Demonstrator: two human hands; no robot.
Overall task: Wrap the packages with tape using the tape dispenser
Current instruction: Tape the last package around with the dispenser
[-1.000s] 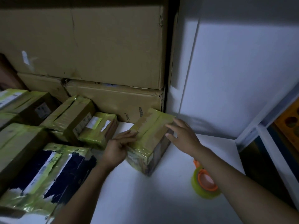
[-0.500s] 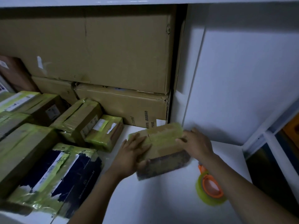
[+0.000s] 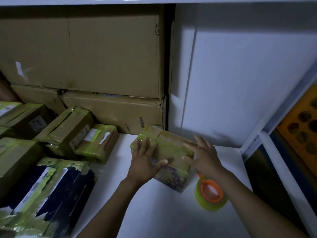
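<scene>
Package (image 3: 169,148): small carton, top already banded in yellowish tape, sitting skewed on the white desk (image 3: 163,219) just right of frame centre, its far corner near the lower brown carton (image 3: 111,114). Left hand (image 3: 145,164) lies flat on the package's left half, fingers (image 3: 144,145) straight, thumb spread along the near top edge. It presses and does not grasp. Right hand (image 3: 205,158) is open, fingers splayed over the right end; cannot tell whether it touches. Tape dispenser (image 3: 211,197), an orange holder with a yellow-green roll, lies on the desk just below the right wrist, held by neither hand. Risks, as judged: the wrist or forearm could knock the dispenser away; the dark near face looks less covered, and turning the package under flat palms alone could let it slide. Wrapped packages (image 3: 96,145) are piled lower left, with a large carton (image 3: 82,52) stacked behind. Writing: ".com/" on the lower carton, with characters beside it too small to read; the white labels are illegible.
</scene>
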